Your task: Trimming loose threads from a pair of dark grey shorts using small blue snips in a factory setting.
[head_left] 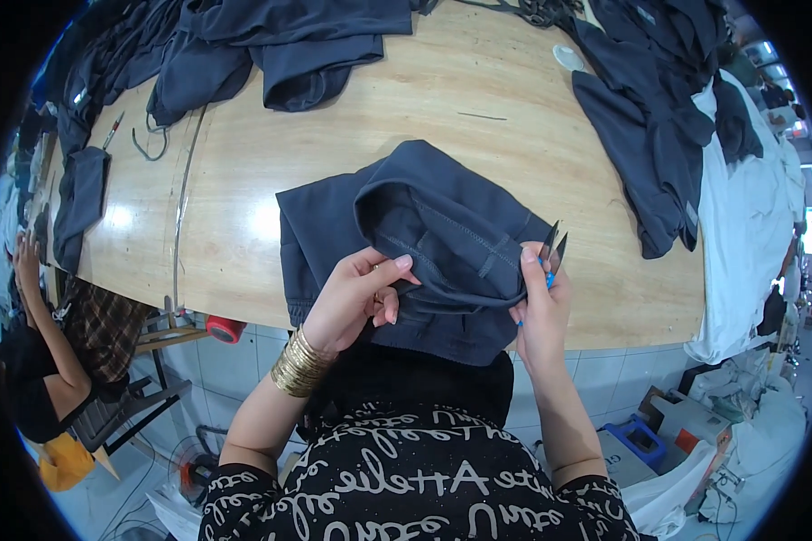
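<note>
A dark blue-grey garment (451, 180) lies bunched at the table's near edge, one tubular opening turned up so its inner seams show. My left hand (361, 293), with gold bangles on the wrist, pinches the near left rim of that opening between thumb and fingers. At the opening's right end, my right hand (541, 311) grips the rim. The same hand also holds a pair of thread snips (558, 254), their dark blades pointing up and away and a bit of blue handle showing. Some fingers of the right hand are hidden behind the cloth.
Dark garments (207, 54) are heaped along the far left of the wooden table (406, 104). More dark clothing (641, 117) and white cloth (740, 225) lie at the right. A marker (113, 131) and a small white disc (567, 58) rest there too. A co-worker's arm (41, 307) is at far left.
</note>
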Tool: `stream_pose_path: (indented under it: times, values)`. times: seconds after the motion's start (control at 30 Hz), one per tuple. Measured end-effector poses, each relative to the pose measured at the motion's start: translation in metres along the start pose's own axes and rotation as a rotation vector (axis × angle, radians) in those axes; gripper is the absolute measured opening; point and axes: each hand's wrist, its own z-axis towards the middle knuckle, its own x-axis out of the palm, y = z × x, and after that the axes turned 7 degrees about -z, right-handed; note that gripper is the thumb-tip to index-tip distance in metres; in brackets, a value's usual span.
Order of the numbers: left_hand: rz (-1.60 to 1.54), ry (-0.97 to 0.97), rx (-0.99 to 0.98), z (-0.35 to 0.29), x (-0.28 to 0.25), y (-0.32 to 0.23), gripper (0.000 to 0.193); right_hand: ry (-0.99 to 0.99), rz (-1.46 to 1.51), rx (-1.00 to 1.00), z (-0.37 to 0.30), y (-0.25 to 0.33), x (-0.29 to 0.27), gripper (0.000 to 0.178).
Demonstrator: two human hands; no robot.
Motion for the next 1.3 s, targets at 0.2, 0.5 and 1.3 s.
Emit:
stream_pose_path:
  times: [0.2, 0.5, 1.3]
  values:
    - [0.067, -0.020, 0.094, 0.004, 0.000, 0.006, 0.019, -0.045, 0.012, 0.024, -0.005, -0.001, 0.000, 0.016]
    - [0.690, 0.483, 0.120, -0.031, 0.034, -0.030, 0.011, 0.005, -0.131, -0.108, -0.006, -0.001, 0.001, 0.015]
    - [0.430, 0.193, 0.243, 0.011, 0.059, -0.006, 0.016, -0.134, -0.663, -0.878, -0.011, 0.005, 0.004, 0.042]
